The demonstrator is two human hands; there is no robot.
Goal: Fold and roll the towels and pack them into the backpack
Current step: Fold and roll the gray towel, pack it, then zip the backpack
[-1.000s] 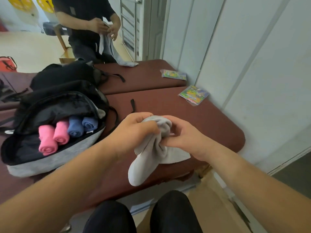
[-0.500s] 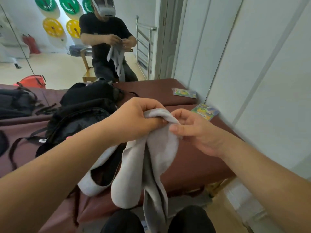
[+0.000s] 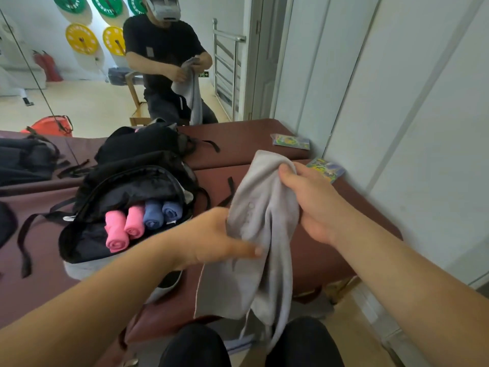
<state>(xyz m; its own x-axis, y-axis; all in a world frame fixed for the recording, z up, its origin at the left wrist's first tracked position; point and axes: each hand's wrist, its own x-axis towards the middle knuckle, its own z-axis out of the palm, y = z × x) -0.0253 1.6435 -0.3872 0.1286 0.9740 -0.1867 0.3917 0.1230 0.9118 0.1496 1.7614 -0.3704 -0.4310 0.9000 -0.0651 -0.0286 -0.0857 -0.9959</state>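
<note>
The grey towel (image 3: 262,221) hangs bunched between both hands, in front of the near edge of the maroon padded table (image 3: 317,263) and above the person's knees. The right hand (image 3: 315,207) clenches the towel's top fold, thumb over the cloth. The left hand (image 3: 211,239) grasps it lower down on the left side, thumb across the front and fingers hidden behind. Below both grips the cloth falls in loose folds. To the left, the open backpack (image 3: 137,184) lies on the table holding two pink rolled towels (image 3: 116,231) and two blue rolled towels (image 3: 161,214), side by side.
</note>
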